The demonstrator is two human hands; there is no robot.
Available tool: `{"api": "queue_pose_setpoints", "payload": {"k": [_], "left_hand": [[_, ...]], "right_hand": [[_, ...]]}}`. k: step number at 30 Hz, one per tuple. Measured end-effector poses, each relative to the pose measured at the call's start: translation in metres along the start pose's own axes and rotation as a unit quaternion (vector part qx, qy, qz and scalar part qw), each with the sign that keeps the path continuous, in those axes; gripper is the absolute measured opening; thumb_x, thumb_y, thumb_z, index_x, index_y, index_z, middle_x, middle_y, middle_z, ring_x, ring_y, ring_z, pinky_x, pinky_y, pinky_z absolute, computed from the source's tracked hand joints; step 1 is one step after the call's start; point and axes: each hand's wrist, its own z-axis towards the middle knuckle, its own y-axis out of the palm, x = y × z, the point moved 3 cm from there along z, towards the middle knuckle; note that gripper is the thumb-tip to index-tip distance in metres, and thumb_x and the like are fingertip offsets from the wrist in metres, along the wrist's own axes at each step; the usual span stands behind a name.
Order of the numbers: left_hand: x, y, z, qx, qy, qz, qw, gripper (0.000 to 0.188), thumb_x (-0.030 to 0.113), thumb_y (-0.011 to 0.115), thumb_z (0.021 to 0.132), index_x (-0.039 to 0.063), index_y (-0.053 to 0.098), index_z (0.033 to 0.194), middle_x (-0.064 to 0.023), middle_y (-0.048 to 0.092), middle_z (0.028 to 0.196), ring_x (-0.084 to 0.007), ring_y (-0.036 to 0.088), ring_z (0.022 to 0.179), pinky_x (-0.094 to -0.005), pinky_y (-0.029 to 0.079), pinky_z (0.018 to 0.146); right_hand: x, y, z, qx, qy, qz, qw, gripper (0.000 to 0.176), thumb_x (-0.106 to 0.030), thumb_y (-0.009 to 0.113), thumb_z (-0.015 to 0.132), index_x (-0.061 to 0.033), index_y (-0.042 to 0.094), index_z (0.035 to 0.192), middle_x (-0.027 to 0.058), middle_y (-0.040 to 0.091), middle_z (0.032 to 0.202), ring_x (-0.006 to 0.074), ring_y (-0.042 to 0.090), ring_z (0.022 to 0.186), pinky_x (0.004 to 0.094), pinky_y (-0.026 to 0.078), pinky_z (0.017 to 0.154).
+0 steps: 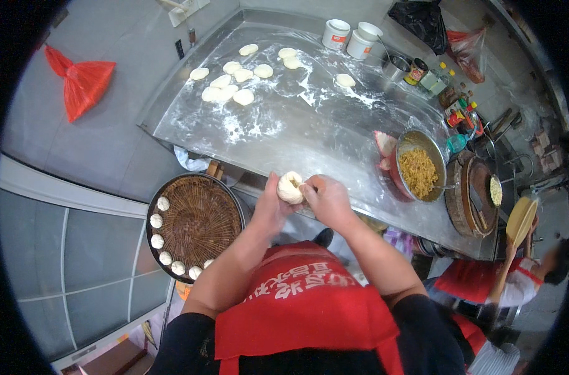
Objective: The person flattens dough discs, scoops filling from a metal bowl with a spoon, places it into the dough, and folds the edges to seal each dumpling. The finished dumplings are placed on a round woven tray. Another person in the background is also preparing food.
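Cupped in my left hand (271, 206) is a round bun of white dough (290, 188), its pleated top gathered around a small opening where some filling shows. The fingers of my right hand (329, 199) pinch the dough's edge on the right side. Both hands are held over the front edge of a steel worktable (308, 154). Several flat dough rounds (226, 93) lie on the floured far left part of the table. To the right sits a metal bowl (435, 145) of yellowish-brown filling (418, 173) with a utensil in it.
Left of me stands a round steamer (195, 220) with several shaped buns (157, 241) along its rim. White tubs (336, 35) and seasoning bottles (436, 82) line the table's back edge. Near a thick round chopping block (469, 194), another person (509, 281) holds a round tray (522, 221).
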Motion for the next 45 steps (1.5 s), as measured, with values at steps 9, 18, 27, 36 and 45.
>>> {"api": "queue_pose_setpoints", "payload": {"k": [9, 18, 27, 36, 45], "left_hand": [[-0.010, -0.011, 0.016, 0.005, 0.046, -0.007, 0.999, 0.051, 0.046, 0.036, 0.111, 0.003, 0.061, 0.123, -0.0120, 0.067, 0.113, -0.0226, 0.067, 0.099, -0.0382, 0.054, 0.085], [0.006, -0.019, 0.012, 0.032, 0.060, 0.110, 0.992, 0.046, 0.044, 0.037, 0.111, 0.006, 0.063, 0.115, -0.0068, 0.069, 0.100, -0.0202, 0.067, 0.090, -0.0368, 0.054, 0.081], [0.019, -0.006, 0.011, -0.036, 0.061, 0.044, 0.997, 0.046, 0.043, 0.046, 0.109, 0.001, 0.064, 0.114, -0.0074, 0.068, 0.097, -0.0161, 0.066, 0.085, -0.0326, 0.052, 0.076], [0.032, 0.001, 0.000, -0.011, 0.101, -0.054, 0.993, 0.045, 0.043, 0.038, 0.111, 0.006, 0.063, 0.107, -0.0070, 0.067, 0.091, -0.0194, 0.065, 0.081, -0.0344, 0.054, 0.076], [0.047, -0.026, 0.014, -0.015, 0.189, 0.137, 0.972, 0.040, 0.037, 0.043, 0.111, 0.004, 0.065, 0.117, -0.0068, 0.067, 0.097, -0.0157, 0.064, 0.086, -0.0303, 0.054, 0.076]], "right_hand": [[-0.002, 0.010, 0.002, -0.002, 0.014, -0.038, 0.999, 0.027, -0.027, 0.063, 0.093, -0.0021, 0.072, 0.089, 0.0215, 0.070, 0.089, 0.0418, 0.067, 0.085, 0.0515, 0.053, 0.079], [-0.007, 0.008, 0.008, -0.008, -0.012, 0.000, 1.000, 0.024, -0.024, 0.068, 0.089, -0.0002, 0.073, 0.088, 0.0215, 0.071, 0.092, 0.0414, 0.068, 0.085, 0.0484, 0.053, 0.077], [-0.024, 0.004, 0.003, -0.009, -0.040, -0.055, 0.998, 0.020, -0.020, 0.069, 0.088, -0.0014, 0.074, 0.088, 0.0204, 0.070, 0.087, 0.0408, 0.067, 0.080, 0.0477, 0.054, 0.075], [-0.037, 0.011, 0.005, -0.011, -0.026, -0.048, 0.998, 0.018, -0.019, 0.069, 0.089, -0.0011, 0.074, 0.089, 0.0197, 0.070, 0.088, 0.0404, 0.068, 0.083, 0.0473, 0.054, 0.074], [-0.021, 0.025, 0.046, 0.003, -0.091, -0.023, 0.996, 0.015, -0.015, 0.070, 0.087, -0.0033, 0.074, 0.095, 0.0178, 0.068, 0.086, 0.0371, 0.068, 0.076, 0.0471, 0.055, 0.073]]}}
